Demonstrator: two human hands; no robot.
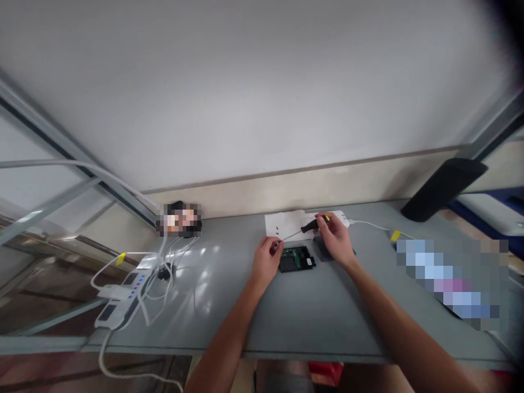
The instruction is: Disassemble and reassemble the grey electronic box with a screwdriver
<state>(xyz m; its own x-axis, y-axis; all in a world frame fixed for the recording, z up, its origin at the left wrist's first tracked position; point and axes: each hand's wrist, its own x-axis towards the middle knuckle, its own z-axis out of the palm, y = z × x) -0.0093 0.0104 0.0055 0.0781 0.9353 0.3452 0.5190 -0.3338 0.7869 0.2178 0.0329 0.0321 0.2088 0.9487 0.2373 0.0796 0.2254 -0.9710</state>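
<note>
My right hand (336,236) is closed around the black and yellow handle of a screwdriver (313,224), whose shaft points left and down. At the shaft's tip, the fingers of my left hand (267,258) are pinched together; what they hold, if anything, is too small to name. Just right of my left hand lies a green circuit board in a black frame (298,259). A dark flat piece (323,250) rests partly under my right hand. Behind the board is a white paper sheet (286,222) with several tiny dark pieces, probably screws, on it.
On the grey table (213,305), a white power strip (120,300) with tangled cables lies at the left. A black cylinder (442,188) leans at the back right. Pixelated items are at the back left and right. A white cable runs behind my right hand.
</note>
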